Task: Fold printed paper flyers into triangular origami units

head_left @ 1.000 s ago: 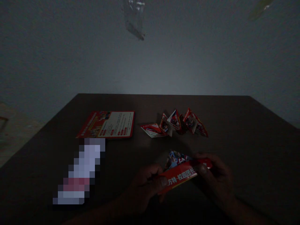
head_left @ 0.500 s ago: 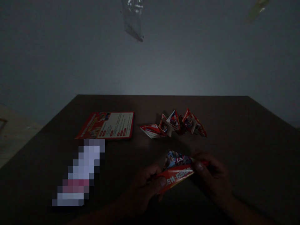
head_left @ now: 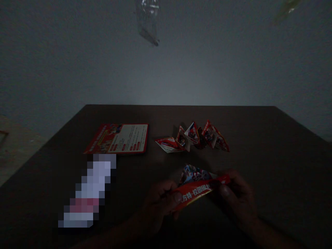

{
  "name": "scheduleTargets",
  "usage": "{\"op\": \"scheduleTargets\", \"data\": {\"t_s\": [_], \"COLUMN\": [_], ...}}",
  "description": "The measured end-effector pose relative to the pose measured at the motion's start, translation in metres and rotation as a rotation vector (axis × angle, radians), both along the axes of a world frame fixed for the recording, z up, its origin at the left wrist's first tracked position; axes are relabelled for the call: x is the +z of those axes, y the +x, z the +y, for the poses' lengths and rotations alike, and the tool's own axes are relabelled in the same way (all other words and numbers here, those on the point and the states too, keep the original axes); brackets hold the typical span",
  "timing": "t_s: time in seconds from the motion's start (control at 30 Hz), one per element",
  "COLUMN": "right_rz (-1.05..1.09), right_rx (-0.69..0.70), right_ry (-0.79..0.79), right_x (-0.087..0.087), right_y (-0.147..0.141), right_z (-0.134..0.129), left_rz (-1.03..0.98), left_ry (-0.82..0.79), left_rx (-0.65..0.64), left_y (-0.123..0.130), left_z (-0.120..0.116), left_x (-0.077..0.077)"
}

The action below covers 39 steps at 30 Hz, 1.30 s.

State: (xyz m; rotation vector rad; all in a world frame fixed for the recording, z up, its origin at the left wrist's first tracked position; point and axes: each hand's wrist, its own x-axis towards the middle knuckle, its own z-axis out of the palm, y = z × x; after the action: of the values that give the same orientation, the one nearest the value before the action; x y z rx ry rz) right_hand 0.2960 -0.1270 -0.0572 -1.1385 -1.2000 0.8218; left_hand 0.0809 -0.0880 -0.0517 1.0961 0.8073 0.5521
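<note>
A folded red printed paper (head_left: 195,193) with white lettering and a colourful picture side is held above the near part of the table. My left hand (head_left: 162,204) pinches its left end, thumb on the front face. At the right end, my right hand (head_left: 238,199) grips the paper with the thumb below its raised corner and the fingers behind. Just beyond the hands lie several folded paper shapes (head_left: 193,133), red and white with pictures, set in a row. The light is dim, and the fingers behind the paper are partly hidden.
A stack of red and white printed leaflets (head_left: 132,138) lies at the left on the dark table (head_left: 124,114). Nearer me is a blurred-out, pale, long object (head_left: 88,193). A clear plastic bag (head_left: 147,24) hangs on the wall behind.
The right part of the paper has opened out, so its red strip now reaches up to my right fingers. My right thumb has moved slightly down and to the right.
</note>
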Motion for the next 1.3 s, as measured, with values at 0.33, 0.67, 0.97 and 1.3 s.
{"op": "scheduleTargets", "data": {"t_s": [0.33,0.67,0.97,1.3], "right_rz": [-0.110,-0.184,0.086,0.348], "right_rx": [-0.041,-0.053,-0.129,0.023], "right_ry": [0.026,0.019,-0.137,-0.321], "right_x": [0.004,0.008,-0.001,-0.005], "right_y": [-0.001,-0.002,-0.006,-0.001], "right_z": [0.003,0.001,0.005,0.015], "left_rz": [0.023,0.036,0.188,0.107], "left_ry": [0.037,0.069,0.219,0.179], "left_rx": [-0.045,-0.034,0.021,0.166], "left_y": [0.000,-0.002,0.000,0.005], "left_z": [0.001,-0.003,-0.002,0.003], "left_x": [0.005,-0.003,0.005,0.003]}}
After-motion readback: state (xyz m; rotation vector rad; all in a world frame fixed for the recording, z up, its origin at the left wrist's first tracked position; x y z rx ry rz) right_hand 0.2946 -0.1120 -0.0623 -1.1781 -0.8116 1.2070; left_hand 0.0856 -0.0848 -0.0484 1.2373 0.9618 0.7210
